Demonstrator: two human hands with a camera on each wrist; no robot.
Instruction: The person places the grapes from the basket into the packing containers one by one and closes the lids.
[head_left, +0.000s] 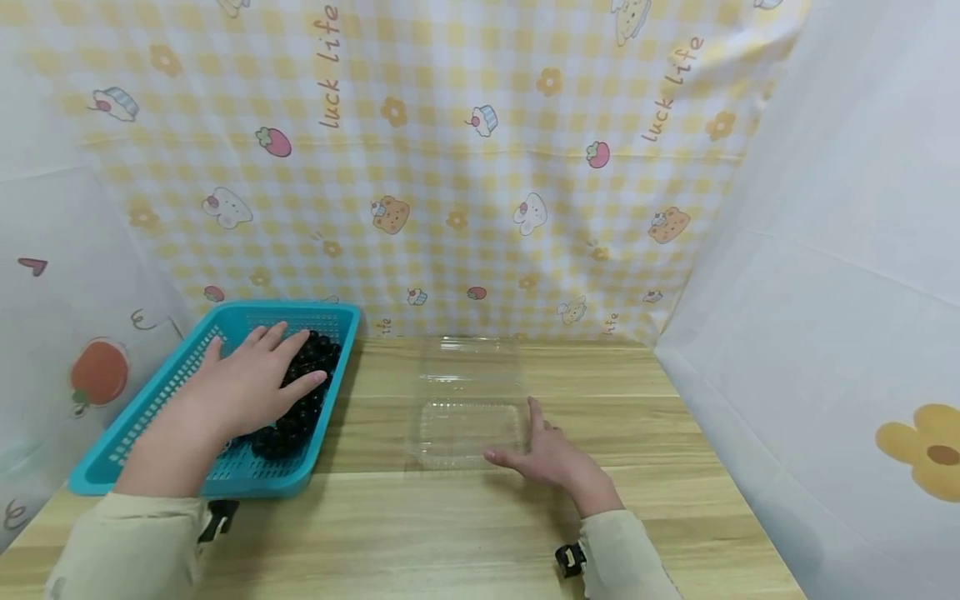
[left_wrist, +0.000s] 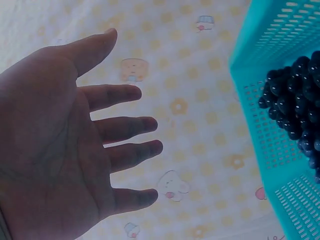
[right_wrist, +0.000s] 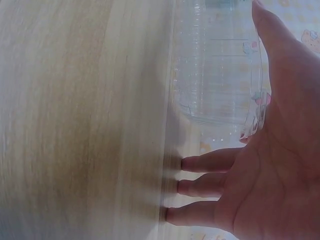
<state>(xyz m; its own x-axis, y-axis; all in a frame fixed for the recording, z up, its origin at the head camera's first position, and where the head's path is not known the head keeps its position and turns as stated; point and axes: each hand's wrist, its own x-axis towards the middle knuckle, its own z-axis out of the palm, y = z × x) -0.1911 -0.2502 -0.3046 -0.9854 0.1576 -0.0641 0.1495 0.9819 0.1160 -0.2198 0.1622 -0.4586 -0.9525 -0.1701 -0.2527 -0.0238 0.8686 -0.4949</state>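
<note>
My left hand point(head_left: 243, 392) is over a turquoise plastic basket point(head_left: 247, 485), fingers spread and nothing in its palm. Beneath and beside it lies a bunch of dark grapes point(head_left: 283, 437), partly hidden by the hand. In the left wrist view the palm point(left_wrist: 65, 145) faces the camera, apart from the grapes point(left_wrist: 295, 102). A clear plastic clamshell box point(head_left: 468, 437) stands on the table with its lid point(head_left: 470, 360) folded back. My right hand point(head_left: 558, 458) is at the box's right side, thumb at the front corner, other fingers fairly straight. Several fingertips point(right_wrist: 186, 164) touch the tabletop in the right wrist view.
The wooden table point(head_left: 420, 533) ends at a yellow checked cloth point(head_left: 450, 250) hanging behind it. White sheets point(head_left: 840, 275) hang along both sides. Against the back left stands the basket, to the left of the box.
</note>
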